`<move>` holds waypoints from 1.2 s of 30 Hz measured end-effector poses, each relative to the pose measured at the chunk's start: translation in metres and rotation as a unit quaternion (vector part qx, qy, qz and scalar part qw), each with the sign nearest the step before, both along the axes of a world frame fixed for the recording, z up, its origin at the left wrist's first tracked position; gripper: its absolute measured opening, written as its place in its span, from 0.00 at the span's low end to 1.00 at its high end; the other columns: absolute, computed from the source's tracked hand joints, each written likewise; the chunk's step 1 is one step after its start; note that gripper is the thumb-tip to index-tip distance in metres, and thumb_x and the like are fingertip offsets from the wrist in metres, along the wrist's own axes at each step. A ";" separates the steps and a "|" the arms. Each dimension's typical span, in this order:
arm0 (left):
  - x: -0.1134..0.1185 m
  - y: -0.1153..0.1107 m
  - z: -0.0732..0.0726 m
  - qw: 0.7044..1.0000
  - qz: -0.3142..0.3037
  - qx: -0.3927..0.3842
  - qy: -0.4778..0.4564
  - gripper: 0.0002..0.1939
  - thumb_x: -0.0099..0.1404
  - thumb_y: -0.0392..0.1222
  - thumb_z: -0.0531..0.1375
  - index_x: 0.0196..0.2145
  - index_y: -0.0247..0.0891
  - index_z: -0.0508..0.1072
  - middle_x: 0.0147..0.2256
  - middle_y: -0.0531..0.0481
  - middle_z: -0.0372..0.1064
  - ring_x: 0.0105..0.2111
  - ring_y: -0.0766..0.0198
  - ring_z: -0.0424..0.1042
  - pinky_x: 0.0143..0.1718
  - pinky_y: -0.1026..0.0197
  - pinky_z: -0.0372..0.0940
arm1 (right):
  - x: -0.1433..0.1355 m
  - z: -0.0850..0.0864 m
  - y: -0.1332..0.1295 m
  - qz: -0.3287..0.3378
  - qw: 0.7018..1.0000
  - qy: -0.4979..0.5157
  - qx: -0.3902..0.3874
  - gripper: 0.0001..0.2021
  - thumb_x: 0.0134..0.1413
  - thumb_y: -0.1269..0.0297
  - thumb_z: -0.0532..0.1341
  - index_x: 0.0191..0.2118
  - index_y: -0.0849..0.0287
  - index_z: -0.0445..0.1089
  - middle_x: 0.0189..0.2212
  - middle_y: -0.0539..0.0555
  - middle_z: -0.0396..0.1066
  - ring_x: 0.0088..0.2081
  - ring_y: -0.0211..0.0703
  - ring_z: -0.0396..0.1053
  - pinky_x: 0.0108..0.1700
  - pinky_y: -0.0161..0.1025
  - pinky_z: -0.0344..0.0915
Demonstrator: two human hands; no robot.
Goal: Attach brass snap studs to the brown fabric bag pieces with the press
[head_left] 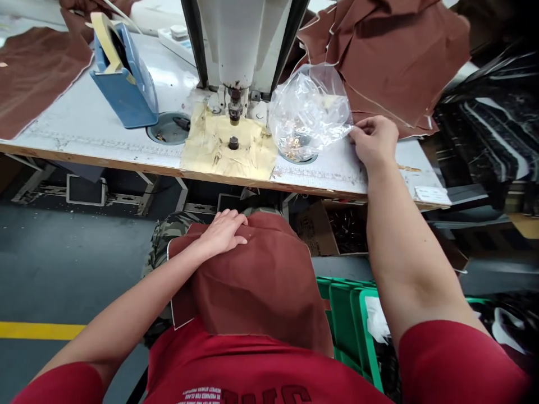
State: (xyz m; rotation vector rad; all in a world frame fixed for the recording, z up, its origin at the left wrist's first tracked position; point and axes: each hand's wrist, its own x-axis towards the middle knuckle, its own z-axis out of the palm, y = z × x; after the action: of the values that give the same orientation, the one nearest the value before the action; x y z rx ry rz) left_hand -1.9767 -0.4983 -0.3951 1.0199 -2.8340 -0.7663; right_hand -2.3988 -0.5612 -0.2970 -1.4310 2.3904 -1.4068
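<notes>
My left hand [224, 231] lies flat on a piece of brown fabric [261, 280] spread over my lap, its fingers stretched out. On the table's right side, my right hand [378, 140] pinches the edge of a clear plastic bag [314, 104]. Small gold-coloured metal pieces [293, 147] show at the bag's lower part, above a round recess; whether they are in the bag or the recess I cannot tell. Left of the bag stands a press machine [238, 50], its upper die [234, 106] apart from the lower die [233, 143]. Yellowish tape [206, 157] covers the table around the lower die.
A blue tape dispenser [126, 95] stands on the table's left, beside a round recess [168, 129]. Brown fabric [37, 78] lies at far left, and a brown pile [396, 56] at back right. Below are a cardboard box [315, 230] and a green crate [349, 320].
</notes>
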 end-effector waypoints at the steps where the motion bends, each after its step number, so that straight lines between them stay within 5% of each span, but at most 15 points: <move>1: -0.001 0.001 0.001 1.000 -0.010 -0.009 0.003 0.14 0.64 0.47 0.65 0.45 0.41 0.71 0.42 0.47 0.69 0.47 0.52 0.66 0.51 0.50 0.60 | 0.007 0.002 0.010 0.007 0.999 -0.025 -0.038 0.08 0.56 0.59 0.67 0.37 0.57 0.73 0.27 0.49 0.71 0.29 0.40 0.68 0.41 0.51 0.71; 4: 0.004 0.007 0.008 0.998 -0.052 -0.028 0.021 0.07 0.69 0.43 0.59 0.41 0.39 0.74 0.37 0.47 0.70 0.42 0.54 0.66 0.48 0.50 0.60 | 0.054 0.008 0.060 0.050 0.991 -0.056 -0.114 0.13 0.61 0.52 0.63 0.45 0.52 0.74 0.37 0.51 0.75 0.33 0.36 0.69 0.41 0.44 0.74; 6: 0.012 0.014 0.014 0.996 -0.068 -0.012 0.055 0.09 0.71 0.43 0.56 0.40 0.39 0.76 0.35 0.47 0.70 0.40 0.56 0.67 0.45 0.52 0.61 | 0.101 0.007 0.106 0.121 0.980 -0.073 -0.138 0.13 0.59 0.58 0.67 0.49 0.52 0.75 0.38 0.50 0.76 0.36 0.40 0.73 0.43 0.45 0.75; 9: 0.025 0.024 0.025 0.987 -0.062 0.045 0.139 0.11 0.72 0.42 0.55 0.40 0.40 0.78 0.38 0.47 0.72 0.41 0.58 0.69 0.46 0.56 0.63 | 0.174 -0.006 0.168 0.230 0.972 -0.028 -0.029 0.09 0.60 0.65 0.66 0.45 0.49 0.78 0.38 0.50 0.78 0.40 0.42 0.76 0.44 0.44 0.74; 12: 0.032 0.030 0.034 0.977 -0.045 0.085 0.189 0.10 0.72 0.41 0.56 0.41 0.40 0.78 0.41 0.48 0.76 0.43 0.60 0.71 0.48 0.56 0.63 | 0.222 -0.030 0.200 0.333 0.942 -0.044 0.030 0.11 0.61 0.70 0.64 0.47 0.48 0.77 0.41 0.50 0.78 0.42 0.42 0.76 0.44 0.41 0.74; 16: 0.030 0.026 0.040 0.960 0.029 0.218 0.174 0.12 0.71 0.45 0.56 0.42 0.39 0.79 0.38 0.48 0.78 0.39 0.60 0.72 0.43 0.58 0.65 | 0.246 -0.057 0.204 0.330 0.935 -0.101 0.080 0.06 0.63 0.66 0.63 0.44 0.52 0.76 0.39 0.50 0.79 0.40 0.42 0.77 0.44 0.40 0.74; 21: 0.026 0.019 0.049 0.878 0.081 0.434 0.185 0.19 0.69 0.53 0.57 0.37 0.34 0.78 0.34 0.49 0.75 0.35 0.62 0.70 0.38 0.62 0.65 | 0.260 -0.065 0.194 0.349 0.932 -0.099 0.027 0.02 0.61 0.65 0.64 0.38 0.54 0.75 0.36 0.52 0.78 0.39 0.42 0.75 0.44 0.40 0.72; 29: 0.031 0.026 0.056 0.873 0.089 0.430 0.211 0.18 0.68 0.52 0.58 0.35 0.34 0.79 0.33 0.50 0.74 0.34 0.64 0.69 0.37 0.64 0.64 | 0.271 -0.065 0.192 0.342 0.936 -0.080 0.032 0.02 0.61 0.66 0.64 0.38 0.54 0.75 0.36 0.52 0.75 0.37 0.41 0.72 0.38 0.39 0.70; 36: 0.031 0.030 0.056 0.936 0.074 0.298 0.172 0.19 0.70 0.51 0.55 0.37 0.36 0.80 0.35 0.50 0.78 0.36 0.61 0.73 0.38 0.63 0.66 | 0.272 -0.061 0.192 0.300 0.951 -0.030 0.064 0.03 0.60 0.62 0.65 0.38 0.53 0.74 0.40 0.54 0.72 0.43 0.46 0.70 0.45 0.45 0.68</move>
State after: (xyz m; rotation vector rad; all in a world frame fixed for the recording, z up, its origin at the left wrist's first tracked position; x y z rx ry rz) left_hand -1.9460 -0.4684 -0.3395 1.0010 -2.2341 -1.6563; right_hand -2.1267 -0.3695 -0.3582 -1.8243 1.7360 -1.0921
